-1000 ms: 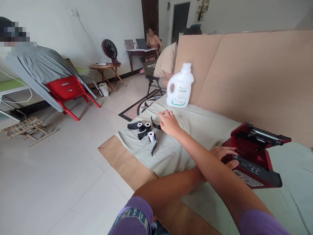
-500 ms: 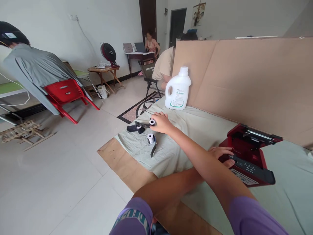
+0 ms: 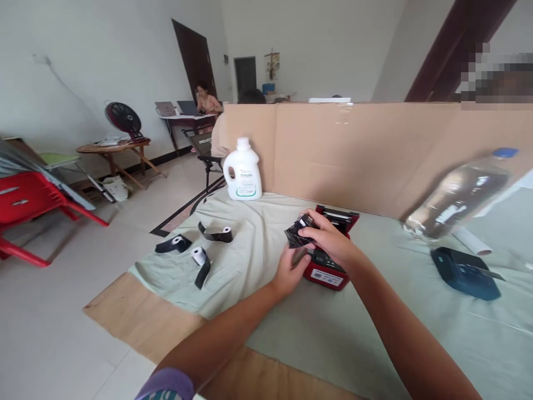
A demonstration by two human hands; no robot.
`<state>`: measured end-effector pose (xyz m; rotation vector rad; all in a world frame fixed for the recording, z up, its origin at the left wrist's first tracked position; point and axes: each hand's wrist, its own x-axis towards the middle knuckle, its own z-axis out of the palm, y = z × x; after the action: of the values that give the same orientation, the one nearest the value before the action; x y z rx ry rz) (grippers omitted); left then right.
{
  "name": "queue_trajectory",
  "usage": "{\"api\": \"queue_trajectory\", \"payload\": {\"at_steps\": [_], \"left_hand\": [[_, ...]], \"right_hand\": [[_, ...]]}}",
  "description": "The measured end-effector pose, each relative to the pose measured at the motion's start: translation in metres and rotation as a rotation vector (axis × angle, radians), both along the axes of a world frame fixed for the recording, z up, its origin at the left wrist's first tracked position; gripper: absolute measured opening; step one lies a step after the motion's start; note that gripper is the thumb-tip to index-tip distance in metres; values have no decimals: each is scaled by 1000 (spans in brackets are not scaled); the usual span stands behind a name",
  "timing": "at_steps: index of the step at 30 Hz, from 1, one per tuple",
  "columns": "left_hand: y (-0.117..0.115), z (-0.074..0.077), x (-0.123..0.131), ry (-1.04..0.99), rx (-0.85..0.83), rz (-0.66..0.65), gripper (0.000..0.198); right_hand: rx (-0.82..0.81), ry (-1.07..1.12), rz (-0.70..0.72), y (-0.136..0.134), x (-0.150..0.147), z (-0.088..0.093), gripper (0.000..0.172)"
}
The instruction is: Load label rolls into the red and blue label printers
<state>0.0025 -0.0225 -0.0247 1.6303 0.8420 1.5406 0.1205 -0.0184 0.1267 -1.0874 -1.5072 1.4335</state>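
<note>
My right hand (image 3: pixel 327 238) grips a glossy black roll (image 3: pixel 300 230), thumb on its near side, above a small red label printer (image 3: pixel 328 278) whose lid stands raised. What lies within the roll is hidden by my fingers. Close below it, my left hand (image 3: pixel 289 273) is open, thumb and fingers apart, beside the printer's left side; whether it touches the printer or the roll I cannot tell. Off to the left on the cloth lie a black-and-white roll (image 3: pixel 199 255) with its strip trailing, another roll (image 3: pixel 226 234) behind it, and a third roll (image 3: pixel 177 243) farther left.
A white jug (image 3: pixel 245 176) stands at the back against a cardboard screen (image 3: pixel 333 150). On the right are a large clear bottle (image 3: pixel 462 194) with a blue cap, a dark blue object (image 3: pixel 464 272) and a white tube (image 3: pixel 472 241). The wooden board's edge (image 3: pixel 137 305) shows in front.
My right hand has left the rolls on the left and come over to the printer, now with a black roll in it. My left hand has come off the printer's top edge. The view has turned right.
</note>
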Motion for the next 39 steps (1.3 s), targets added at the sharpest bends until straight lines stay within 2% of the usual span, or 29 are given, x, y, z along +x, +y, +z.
{"api": "queue_trajectory", "payload": {"at_steps": [4, 8, 11, 14, 17, 20, 23, 26, 30, 36, 39], "left_hand": [[3, 20, -2, 44, 245, 133, 48], [12, 47, -3, 202, 569, 140, 49], [19, 65, -1, 439, 792, 140, 32], [22, 74, 2, 535, 911, 178, 18], [24, 71, 3, 547, 925, 186, 18], [26, 58, -2, 590, 918, 177, 18], [28, 46, -10, 622, 883, 160, 19], [28, 39, -15, 642, 845, 128, 21], [25, 38, -13, 643, 768, 92, 16], [21, 39, -3, 659, 709, 24, 19], [20, 38, 0, 677, 663, 8, 22]], "right_hand": [[-91, 117, 20, -3, 46, 0, 22], [-121, 174, 25, 4, 71, -5, 23], [-100, 78, -10, 6, 82, -5, 26], [-82, -35, -52, 7, 92, -3, 29], [-112, -125, -39, 8, 101, -3, 28], [-101, -259, -37, 12, 106, -8, 30], [67, -492, 30, 16, 105, -18, 25], [252, -812, 52, 18, 96, -29, 18], [342, -1068, -27, 17, 83, -39, 22], [328, -1232, -120, 18, 70, -38, 20], [312, -1267, -147, 23, 64, -42, 22]]}}
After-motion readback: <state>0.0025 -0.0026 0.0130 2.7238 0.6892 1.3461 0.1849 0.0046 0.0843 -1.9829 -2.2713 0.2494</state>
